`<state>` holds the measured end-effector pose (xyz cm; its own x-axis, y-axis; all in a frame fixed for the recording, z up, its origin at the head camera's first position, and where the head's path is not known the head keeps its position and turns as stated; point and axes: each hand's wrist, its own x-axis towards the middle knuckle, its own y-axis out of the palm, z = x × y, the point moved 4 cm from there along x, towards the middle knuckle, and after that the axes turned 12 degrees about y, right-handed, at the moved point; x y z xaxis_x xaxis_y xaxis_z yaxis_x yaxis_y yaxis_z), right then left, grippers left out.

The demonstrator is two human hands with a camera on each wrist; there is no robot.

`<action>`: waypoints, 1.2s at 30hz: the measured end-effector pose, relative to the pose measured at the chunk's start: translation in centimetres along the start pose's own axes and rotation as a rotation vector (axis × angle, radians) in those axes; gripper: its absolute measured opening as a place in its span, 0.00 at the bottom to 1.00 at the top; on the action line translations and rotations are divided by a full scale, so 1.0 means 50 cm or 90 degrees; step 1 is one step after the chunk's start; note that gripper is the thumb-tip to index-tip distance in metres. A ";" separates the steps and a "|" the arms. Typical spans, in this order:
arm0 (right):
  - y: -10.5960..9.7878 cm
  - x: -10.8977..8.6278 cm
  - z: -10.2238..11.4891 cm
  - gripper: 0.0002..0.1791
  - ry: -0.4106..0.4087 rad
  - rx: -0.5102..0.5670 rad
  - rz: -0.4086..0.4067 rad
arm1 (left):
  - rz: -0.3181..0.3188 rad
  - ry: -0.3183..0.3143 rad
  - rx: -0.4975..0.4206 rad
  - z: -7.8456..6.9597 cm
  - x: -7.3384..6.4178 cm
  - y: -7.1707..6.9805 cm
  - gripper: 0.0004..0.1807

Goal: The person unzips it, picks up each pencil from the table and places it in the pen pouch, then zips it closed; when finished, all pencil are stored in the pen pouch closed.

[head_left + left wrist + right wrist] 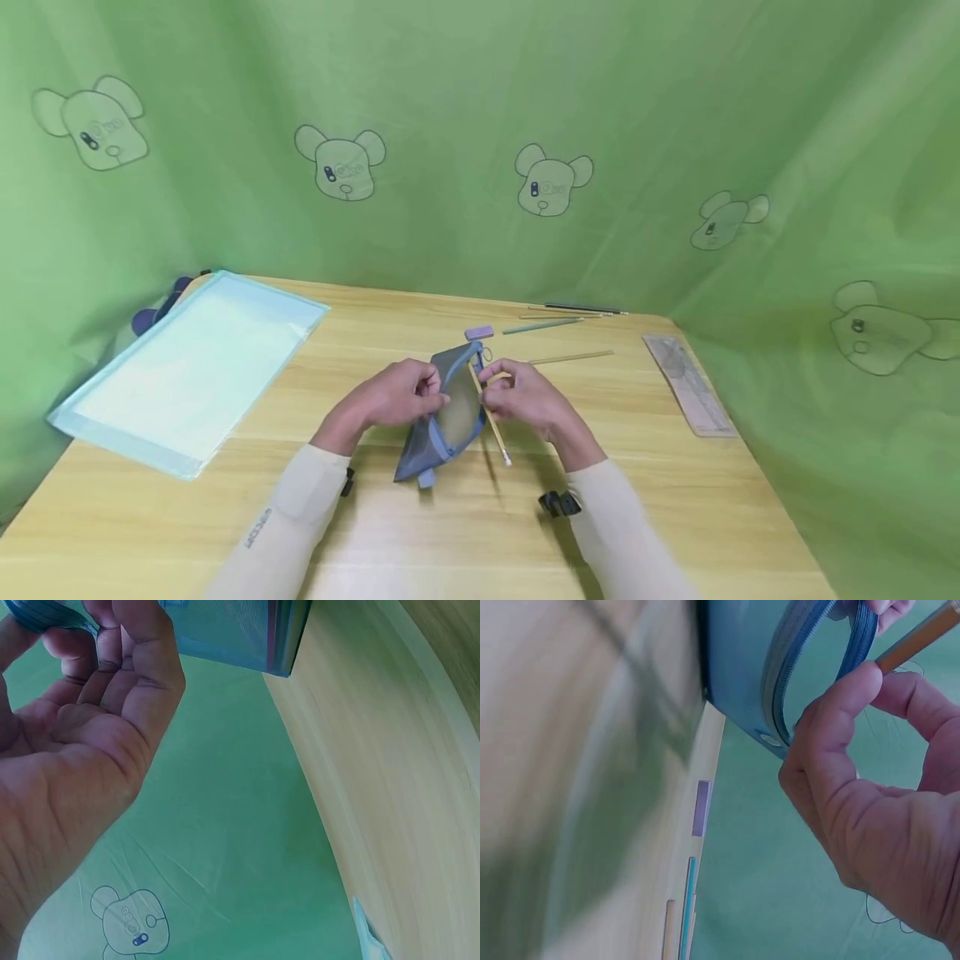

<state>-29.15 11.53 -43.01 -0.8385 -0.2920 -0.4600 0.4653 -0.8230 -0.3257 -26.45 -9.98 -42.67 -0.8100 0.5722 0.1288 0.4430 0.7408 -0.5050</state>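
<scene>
A blue zip pencil pouch (422, 454) is held up over the table with its zipped mouth spread. My left hand (397, 392) pinches one side of that mouth; in the left wrist view the fingers of the left hand (90, 742) curl at the mesh pouch (225, 634). Between thumb and fingers, my right hand (527, 398) holds a yellow pencil (495, 433). The pencil slants across the mouth, its eraser end toward me and its far end at the opening. In the right wrist view, the right hand (877, 795) is close beside the zipper (780, 675).
A purple eraser (479, 332) lies behind the pouch. Several pencils lie behind and to the right, among them a teal pencil (543, 326) and a black one (585, 308). A clear packet (688, 385) lies at right, a pale blue translucent folder (198, 367) at left.
</scene>
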 end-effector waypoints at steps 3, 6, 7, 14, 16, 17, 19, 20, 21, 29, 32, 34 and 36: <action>0.010 0.020 0.011 0.25 0.013 0.017 -0.012 | 0.007 0.010 0.003 -0.002 0.001 0.005 0.13; 0.024 0.036 0.018 0.23 0.023 0.022 -0.019 | 0.020 0.020 -0.019 -0.005 0.002 0.012 0.13; 0.030 0.042 0.020 0.22 0.027 0.019 -0.020 | 0.024 0.023 -0.028 -0.005 0.001 0.013 0.13; 0.065 0.058 0.051 0.18 0.025 -0.004 -0.030 | 0.016 0.030 -0.068 0.001 0.003 0.016 0.14; 0.070 0.062 0.059 0.17 0.016 -0.020 -0.046 | 0.000 0.015 -0.077 0.006 0.003 0.012 0.14; 0.072 0.062 0.061 0.16 0.014 -0.032 -0.059 | -0.011 0.006 -0.084 0.007 0.002 0.010 0.14; 0.077 0.064 0.064 0.13 0.000 -0.065 -0.094 | -0.038 -0.012 -0.104 0.010 0.002 0.006 0.13; 0.079 0.064 0.064 0.12 -0.009 -0.082 -0.110 | -0.050 -0.022 -0.114 0.011 0.002 0.004 0.13; 0.082 0.063 0.064 0.10 -0.017 -0.093 -0.123 | -0.062 -0.031 -0.122 0.011 0.001 0.002 0.13; 0.084 0.027 0.067 0.07 -0.046 -0.117 -0.116 | -0.112 -0.073 -0.131 0.015 -0.001 -0.010 0.11; 0.072 0.007 0.071 0.07 -0.057 -0.116 -0.099 | -0.112 -0.074 -0.133 0.017 -0.003 -0.013 0.10; 0.054 -0.002 0.068 0.08 -0.080 -0.125 -0.106 | -0.102 -0.068 -0.126 0.017 -0.004 -0.015 0.11; 0.027 -0.006 0.058 0.08 -0.102 -0.144 -0.133 | -0.088 -0.057 -0.109 0.017 -0.005 -0.016 0.11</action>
<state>-29.08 9.09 -40.90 -0.9478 -0.2165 -0.2342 0.3150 -0.7500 -0.5817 -26.95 -11.01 -43.01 -0.8951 0.4329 0.1069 0.3776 0.8634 -0.3346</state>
